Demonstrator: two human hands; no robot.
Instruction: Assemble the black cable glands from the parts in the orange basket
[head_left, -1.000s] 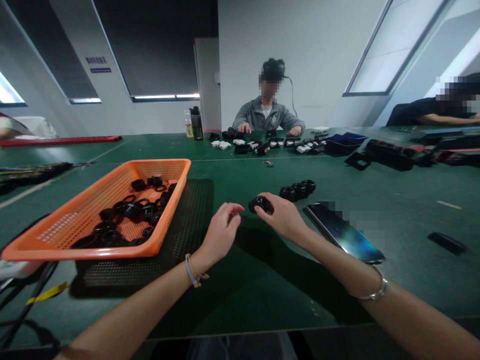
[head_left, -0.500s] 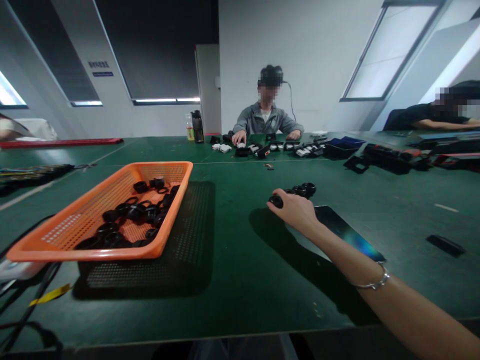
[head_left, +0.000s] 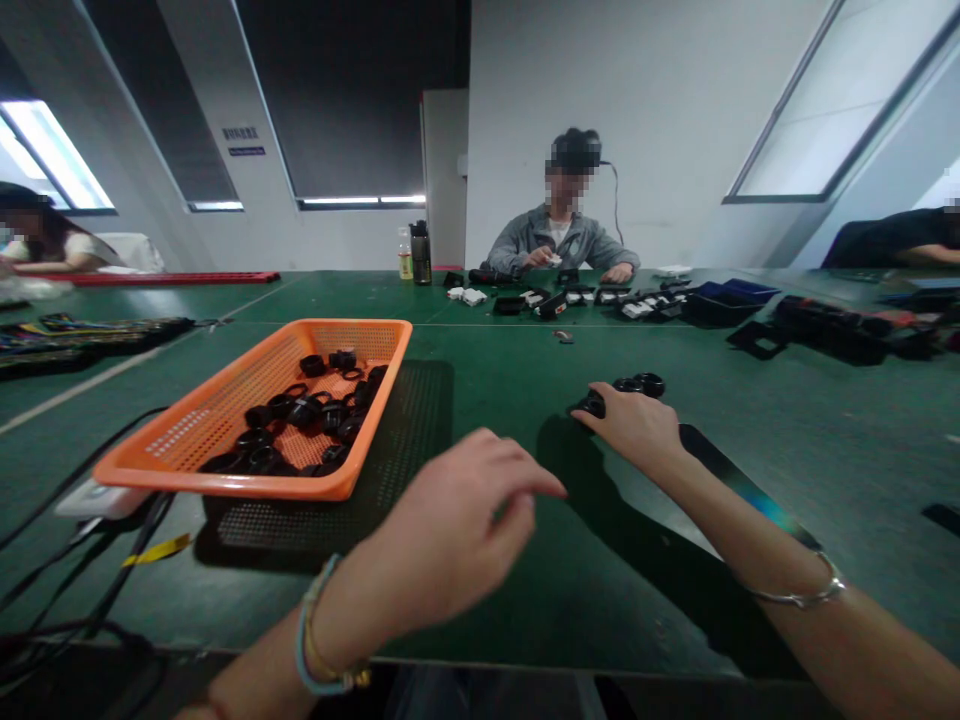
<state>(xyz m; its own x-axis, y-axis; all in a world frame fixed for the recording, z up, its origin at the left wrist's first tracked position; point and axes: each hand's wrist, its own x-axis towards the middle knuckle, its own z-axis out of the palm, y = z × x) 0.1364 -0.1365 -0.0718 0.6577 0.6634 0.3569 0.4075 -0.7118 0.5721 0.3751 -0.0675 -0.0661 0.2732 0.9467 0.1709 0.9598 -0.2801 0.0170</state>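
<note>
My right hand (head_left: 637, 428) is closed around a black ring-shaped plastic part (head_left: 592, 404) at the right of centre, low over the green table (head_left: 495, 370). Just beyond its knuckles lie more black round parts (head_left: 649, 384). My left hand (head_left: 457, 530) is in front of me at the centre, index finger stretched toward the right and thumb apart from it, with nothing visible between them. To its upper left stands an orange plastic basket (head_left: 225, 485), which holds several black rings and round fittings (head_left: 304, 410). A dark phone-like slab (head_left: 724, 465) lies partly behind my right forearm.
Cables (head_left: 142, 540) and a white power strip (head_left: 97, 498) lie left of the basket. Across the table a person in a grey jacket (head_left: 525, 240) handles a small white piece among black and white parts (head_left: 577, 295). Two bottles (head_left: 421, 255) stand at the far edge.
My left hand has come into view from below. The view has turned slightly left; my right hand still grips the ring-shaped part. The person opposite has raised a hand with a white piece.
</note>
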